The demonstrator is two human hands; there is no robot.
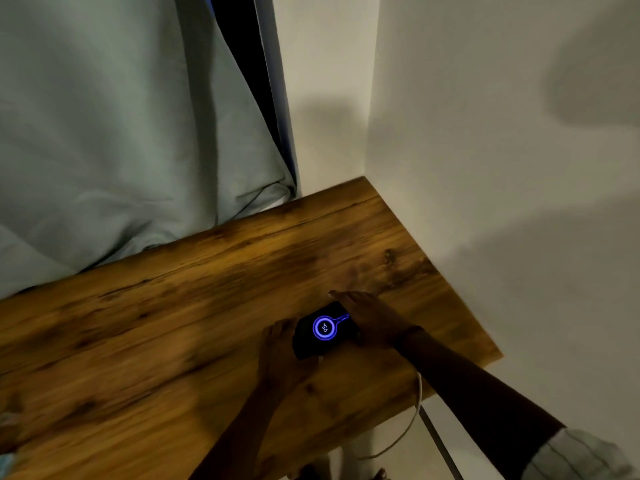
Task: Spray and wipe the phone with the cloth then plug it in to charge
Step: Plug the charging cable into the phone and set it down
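One phone (323,330), one cable (418,400), two hands (282,355) (369,318), one table (173,323), one curtain (104,116).

Left hand (282,351): bare.
Left forearm (235,427): bare as far as the picture's lower edge.
Right hand (372,320): bare.
Wrist band (412,331): dark, narrow, round the right wrist; too blurred to tell watch from bracelet.
Sleeve (581,455): right arm, pale grey-white cloth, creased, bunched high on the forearm.

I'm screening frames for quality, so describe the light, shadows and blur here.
Head view: dim, warm light, with the phone screen's blue ring the brightest spot. Head view: broad soft shadows lie on the wall. Head view: motion blur smears the table grain, most toward the near left.
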